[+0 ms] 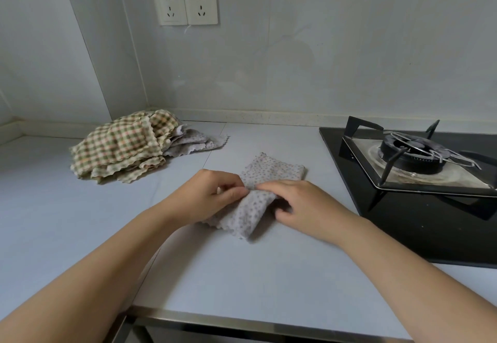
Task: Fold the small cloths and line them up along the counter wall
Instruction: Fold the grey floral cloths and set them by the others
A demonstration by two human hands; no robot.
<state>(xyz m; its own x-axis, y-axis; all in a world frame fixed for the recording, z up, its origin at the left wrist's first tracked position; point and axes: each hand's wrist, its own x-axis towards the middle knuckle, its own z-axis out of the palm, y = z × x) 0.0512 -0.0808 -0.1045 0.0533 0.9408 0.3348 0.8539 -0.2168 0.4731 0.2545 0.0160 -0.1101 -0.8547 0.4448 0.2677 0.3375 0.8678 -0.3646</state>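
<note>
- Both hands are on one small dotted cloth [274, 170] in the middle of the bench [242, 275], just left of the black hob [419, 229] and well short of the wall [322, 60].
- The left hand [215, 195] pinches the cloth's edge between thumb and forefinger.
- The right hand [301, 205] is curled over the fabric from the other side, forefinger meeting the left at the pinch, thumb tucked under. Both are gripping the cloth, neither is free.
- It looks like a fold in mid-make: the near part stands up in a ridge between the hands and the far part lies flat.
- To do it well, I'd say line up the scalloped edges before laying the flap down, then press along the crease with flat fingers so this soft fabric doesn't spring open.
- Pulling unevenly from the two sides would likely skew the fold, so the hands should travel together.
- The cloth's long axis runs diagonally, from the near left end by the left wrist to the far right corner, which points toward the wall and the hob.
- That angle will want squaring up before the cloth goes against the wall.
- Plenty left to do: a loose pile of checked cloths [121, 146], with more dotted ones [193, 141] beside it, sits unfolded at the far left near the wall.
</note>
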